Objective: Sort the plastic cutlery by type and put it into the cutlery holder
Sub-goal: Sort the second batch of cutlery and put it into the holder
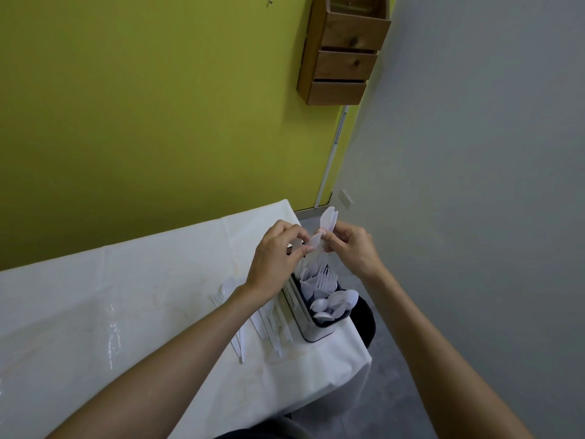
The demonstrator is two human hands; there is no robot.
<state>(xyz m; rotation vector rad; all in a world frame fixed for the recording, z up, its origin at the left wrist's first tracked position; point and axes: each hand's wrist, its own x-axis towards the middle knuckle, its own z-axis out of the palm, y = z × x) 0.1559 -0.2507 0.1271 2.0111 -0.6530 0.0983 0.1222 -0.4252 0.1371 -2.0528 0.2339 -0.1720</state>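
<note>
Both hands are raised above the cutlery holder (319,332), a dark tub with a pale wall near the table's right edge. My left hand (278,258) pinches a white plastic piece (315,240) by its end. My right hand (353,245) grips a small bunch of white knives (329,218), blades pointing up. The two hands meet at the cutlery between them. Inside the holder stand forks (326,278) at the back and spoons (337,304) at the front. A loose pile of white cutlery (269,327) lies on the table left of the holder, partly hidden by my left forearm.
A white cloth covers the table (126,312), whose right edge drops off just past the holder. Below that edge stands a dark bin (367,321). A wooden wall rack (345,52) hangs on the green wall.
</note>
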